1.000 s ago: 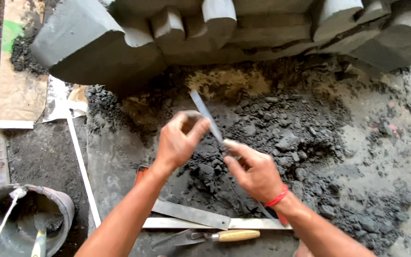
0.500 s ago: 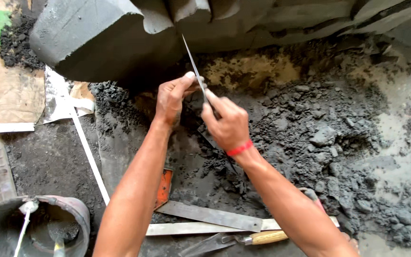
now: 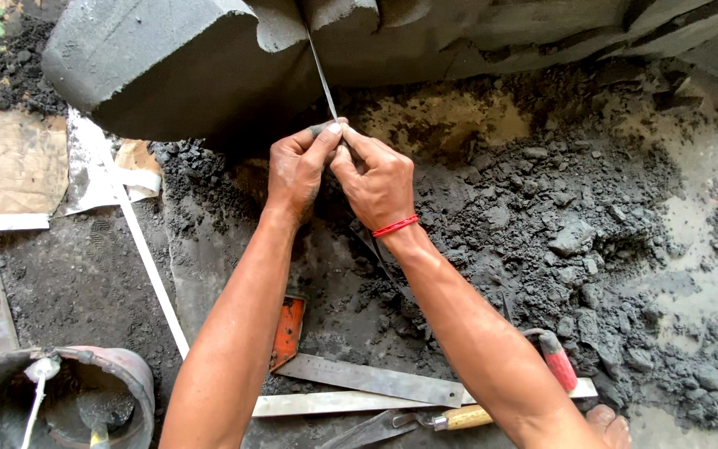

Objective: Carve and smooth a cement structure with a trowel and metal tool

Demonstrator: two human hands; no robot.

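dusty concrete floor all over, covered in loose dark grey mortar crumbs [image 3: 575, 241], with a few tools lying about.

closest to the camera: a bucket [image 3: 130, 370] at bottom left with grey mix in it, then a couple of flat metal rulers [image 3: 367, 378], a wooden-handled trowel [image 3: 450, 418] and a red-handled tool [image 3: 558, 362] lying on the floor by the forearms. a small orange tool [image 3: 290, 328] sits between the arms.

further out, both hands are bunched together. left hand [image 3: 297, 170] and right hand [image 3: 380, 183] are each pinched shut round the lower end of a thin metal blade [image 3: 322, 75], fingers tight, thumbs touching. the blade runs up and away into the groove between two blocks of the moulded cement piece [image 3: 168, 66] at the top.

progress-wise, i'd say it's well on: the moulded shapes look formed with clean faces, and the heap of scrapings says lots of trimming is done. what's left looks like tidying the grooves, though i can't see how many still need it.

compared with half a second back, the hands have slid closer together and the blade tip sits deeper in the gap; a second ago it was still out over the loose mortar, nowhere near the groove.
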